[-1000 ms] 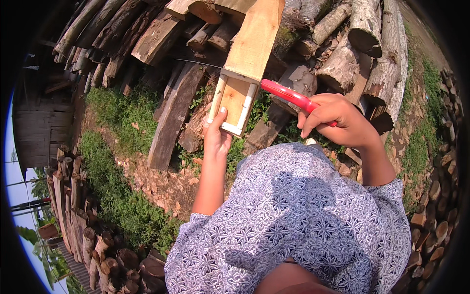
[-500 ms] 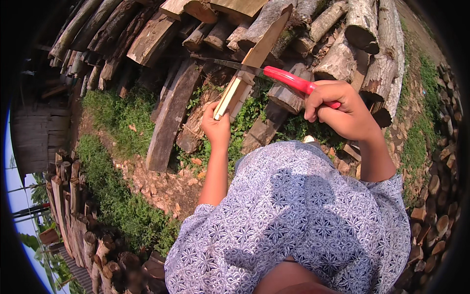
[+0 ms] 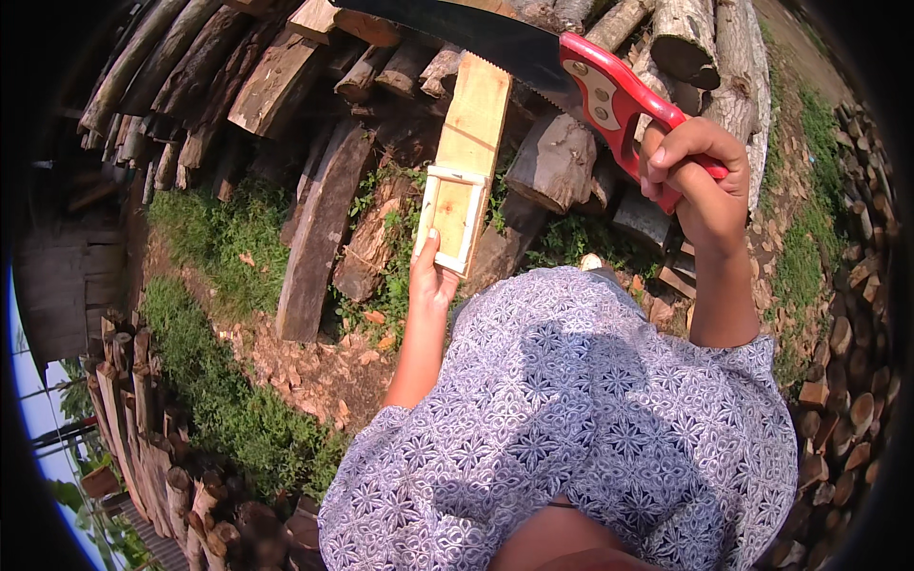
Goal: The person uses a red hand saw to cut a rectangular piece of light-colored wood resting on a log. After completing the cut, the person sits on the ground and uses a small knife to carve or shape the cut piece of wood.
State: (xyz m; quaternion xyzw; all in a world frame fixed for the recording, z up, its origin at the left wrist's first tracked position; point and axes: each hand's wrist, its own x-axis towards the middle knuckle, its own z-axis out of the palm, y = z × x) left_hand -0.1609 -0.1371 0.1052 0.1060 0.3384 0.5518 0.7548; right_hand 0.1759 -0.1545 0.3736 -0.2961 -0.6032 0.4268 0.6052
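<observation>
My left hand (image 3: 435,271) grips the near end of a flat wooden board (image 3: 473,109), thumb on top. A small frame of pale wooden strips (image 3: 467,228) lies on the board's near part, beside the thumb. In my right hand (image 3: 700,171) is a hand saw (image 3: 619,100), fingers wrapped round its red handle. The dark toothed blade (image 3: 476,40) points up and left, raised apart from the board. It overlaps the board's far end in view, and its tip runs out at the top edge.
Stacked logs (image 3: 685,43) lie beyond my hands. A long squared beam (image 3: 324,233) leans at the left, near green weeds (image 3: 228,238). Cut logs (image 3: 552,162) sit just right of the board. More firewood (image 3: 857,419) is piled along the right, and upright wood (image 3: 143,409) stands at lower left.
The saw has lifted off the board and turned so its blade shows broadside. My left hand has turned the board from a slanted edge-on view to show its flat face and the frame.
</observation>
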